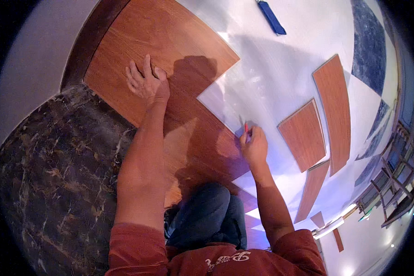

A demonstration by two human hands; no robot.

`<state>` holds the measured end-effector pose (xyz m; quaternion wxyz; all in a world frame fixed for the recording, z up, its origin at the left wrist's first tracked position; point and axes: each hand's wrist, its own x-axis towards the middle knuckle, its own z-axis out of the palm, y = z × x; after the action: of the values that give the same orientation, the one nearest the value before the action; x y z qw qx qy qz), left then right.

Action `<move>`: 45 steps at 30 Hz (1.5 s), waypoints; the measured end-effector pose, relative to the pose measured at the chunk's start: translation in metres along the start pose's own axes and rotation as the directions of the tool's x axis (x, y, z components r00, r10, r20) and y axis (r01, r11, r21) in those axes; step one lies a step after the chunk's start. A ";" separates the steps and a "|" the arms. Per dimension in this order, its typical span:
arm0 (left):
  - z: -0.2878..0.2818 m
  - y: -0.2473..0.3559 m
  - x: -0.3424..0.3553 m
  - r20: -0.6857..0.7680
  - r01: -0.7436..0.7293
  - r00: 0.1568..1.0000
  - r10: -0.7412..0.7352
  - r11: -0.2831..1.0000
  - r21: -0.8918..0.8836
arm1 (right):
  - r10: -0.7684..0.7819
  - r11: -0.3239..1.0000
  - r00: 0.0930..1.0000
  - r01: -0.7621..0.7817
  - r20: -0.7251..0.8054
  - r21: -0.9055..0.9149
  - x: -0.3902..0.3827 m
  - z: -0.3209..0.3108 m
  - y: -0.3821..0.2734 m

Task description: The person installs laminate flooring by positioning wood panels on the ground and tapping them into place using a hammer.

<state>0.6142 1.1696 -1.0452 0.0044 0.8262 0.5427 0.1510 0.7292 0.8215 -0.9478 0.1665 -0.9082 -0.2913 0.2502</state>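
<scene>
Head view | left hand (147, 85) fingers spread on the laid wood-look planks (184, 92) | right hand (255, 145) pinching a slim red tool (246, 128), just beside their stepped edge | judgement: firm left palm, light steady pinch serve best

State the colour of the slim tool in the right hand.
The slim tool looks red where visible; head view shows best.

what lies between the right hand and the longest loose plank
Head view: from the right hand toward the longest loose plank, first bare pale floor, then a shorter plank.
</scene>
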 end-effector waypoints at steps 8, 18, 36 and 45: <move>0.015 -0.013 -0.002 -0.069 -0.057 0.996 0.061 0.997 0.053 | 0.458 0.838 0.874 -0.485 0.162 0.248 -0.185 -0.038 0.018; 0.054 -0.038 0.022 0.162 -0.716 0.680 0.715 0.600 0.356 | 0.953 0.256 0.262 -0.965 0.149 0.060 -0.632 0.010 0.046; -0.118 -0.060 -0.268 0.715 -0.460 -0.379 0.588 0.550 -0.697 | 0.886 -0.440 -0.262 -0.735 0.382 0.515 -0.893 0.266 -0.157; -0.252 -0.087 -0.313 0.856 -0.431 -0.160 0.492 0.745 -0.509 | 0.841 -0.539 -0.328 -0.427 0.431 0.726 -0.962 0.434 -0.108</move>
<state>0.3575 0.8844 -0.8959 0.3331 0.8298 0.0508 -0.4447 -0.2366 0.3847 -0.9112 0.3207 -0.5917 0.7295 0.1224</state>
